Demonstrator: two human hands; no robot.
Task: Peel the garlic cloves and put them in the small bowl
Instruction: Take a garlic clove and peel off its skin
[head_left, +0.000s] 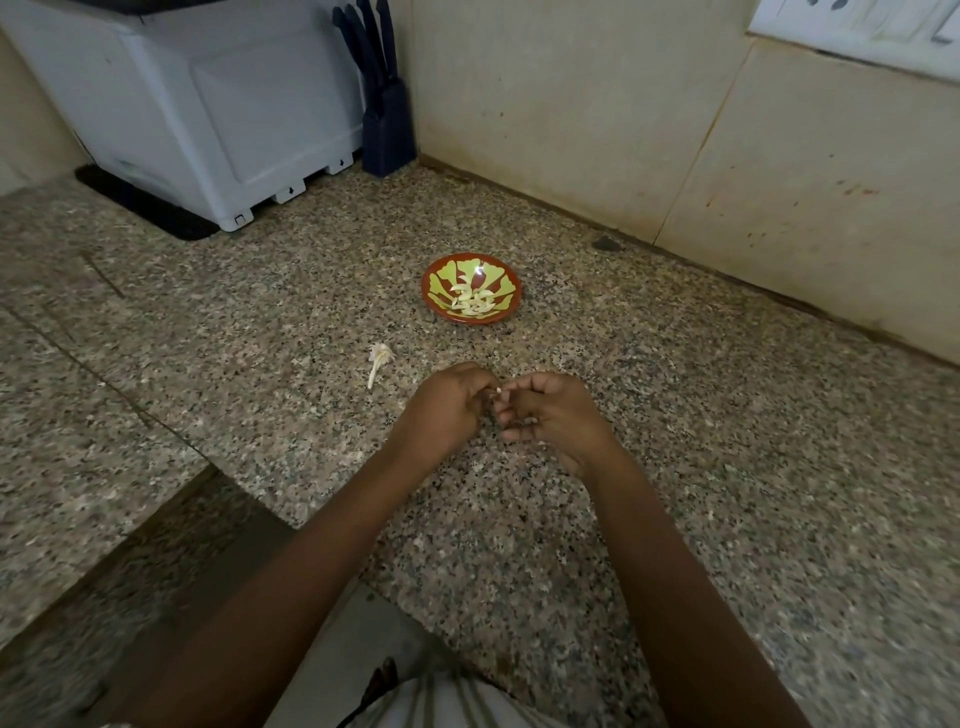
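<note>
A small red bowl with a green leaf pattern stands on the speckled granite counter and holds several peeled garlic cloves. Nearer to me, my left hand and my right hand meet over the counter, fingers curled. Between their fingertips shows a small white bit of a garlic clove, pinched by both hands; most of it is hidden by the fingers. A dry garlic stem with skin lies on the counter left of my hands.
A white appliance on a black mat stands at the back left, with a dark knife block beside it in the corner. Tiled walls close the back and right. The counter has a step-down edge at the lower left.
</note>
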